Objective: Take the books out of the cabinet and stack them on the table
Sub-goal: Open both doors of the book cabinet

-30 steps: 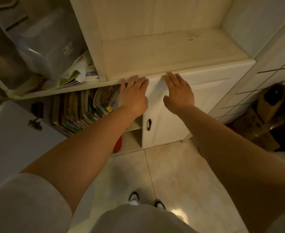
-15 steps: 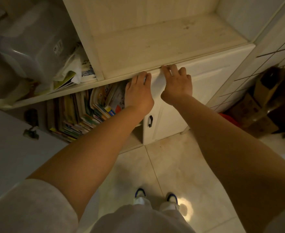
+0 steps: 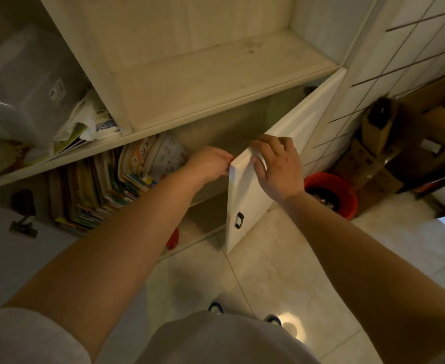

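Both hands are on the top corner of the right-hand cabinet door [image 3: 252, 195], which stands partly swung out from the cabinet [image 3: 216, 82]. Right hand [image 3: 279, 166] curls its fingers over the door's top edge and grips it; left hand [image 3: 210, 162] reaches in at the door's inner side, touching the same corner, but its fingers are hidden behind the panel, so whether they grip or merely press I cannot tell.

By size: the cabinet fills the upper view, with a bare upper shelf and a lower compartment now showing behind the door. A white panel [image 3: 8, 258] at the lower left looks like the other door, standing open. The books [image 3: 103, 190] stand packed upright in the left part of that lower compartment, a few floppy ones [image 3: 158, 156] leaning rightward, just beside the left wrist. An orange bucket [image 3: 333, 194] sits on the floor behind the door, near its swing. The small black door handle [image 3: 238, 220] goes unused.

This looks like the opening step — access, not yet retrieval; no book is held, and no table is in view. Next the door needs to swing fully clear — the bucket may stop it — and then a hand must reach left for the leaning books, likely supporting them so the loose ones do not slump.
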